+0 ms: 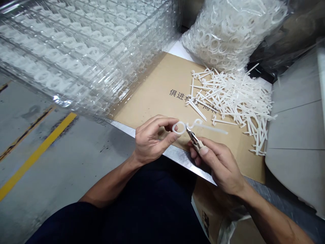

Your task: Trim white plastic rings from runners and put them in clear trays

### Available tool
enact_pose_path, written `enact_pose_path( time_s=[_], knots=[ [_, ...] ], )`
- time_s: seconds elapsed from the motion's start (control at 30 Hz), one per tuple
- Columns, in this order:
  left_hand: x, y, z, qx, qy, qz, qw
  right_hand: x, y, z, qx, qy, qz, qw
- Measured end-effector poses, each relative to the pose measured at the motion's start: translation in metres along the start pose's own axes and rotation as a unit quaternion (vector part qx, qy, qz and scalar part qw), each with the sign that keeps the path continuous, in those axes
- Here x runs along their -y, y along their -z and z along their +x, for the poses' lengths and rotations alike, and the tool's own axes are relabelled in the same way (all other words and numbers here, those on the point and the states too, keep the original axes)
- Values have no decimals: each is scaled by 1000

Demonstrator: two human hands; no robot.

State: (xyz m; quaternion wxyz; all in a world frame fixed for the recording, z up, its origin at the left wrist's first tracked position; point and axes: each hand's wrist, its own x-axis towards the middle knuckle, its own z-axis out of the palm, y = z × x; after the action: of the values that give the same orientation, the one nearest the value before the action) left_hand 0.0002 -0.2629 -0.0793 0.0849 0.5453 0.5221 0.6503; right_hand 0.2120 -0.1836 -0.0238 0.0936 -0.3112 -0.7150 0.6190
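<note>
Between the thumb and fingers of my left hand (153,139) is a translucent white plastic ring (174,128). My right hand (223,162) is wrapped around a pair of small cutting pliers (196,141) with pale handles. The pliers' metal jaws meet the right side of the ring. Just beyond the tips, a thin white plastic stem with a curled end (210,128) appears in the air or against the cardboard; I cannot tell whether it is still joined to the ring. A pile of similar white stems (233,98) lies behind my right hand.
Brown cardboard (149,91) with printed characters covers the metal-edged table. Clear stacked trays (88,51) of white parts stand at the left. A clear bag of rings (218,40) sits at the back, and a grey panel (297,125) borders the right.
</note>
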Motion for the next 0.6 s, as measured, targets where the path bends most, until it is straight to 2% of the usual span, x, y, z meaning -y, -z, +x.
enact_pose_path(
  time_s=[0.33,0.6],
  knots=[
    [-2,0,0,4,13,-1,1000,1,-3,1,-5,28,-78,997],
    [2,0,-2,-9,5,-15,1000,-6,-2,8,-39,-27,38,998]
  ],
)
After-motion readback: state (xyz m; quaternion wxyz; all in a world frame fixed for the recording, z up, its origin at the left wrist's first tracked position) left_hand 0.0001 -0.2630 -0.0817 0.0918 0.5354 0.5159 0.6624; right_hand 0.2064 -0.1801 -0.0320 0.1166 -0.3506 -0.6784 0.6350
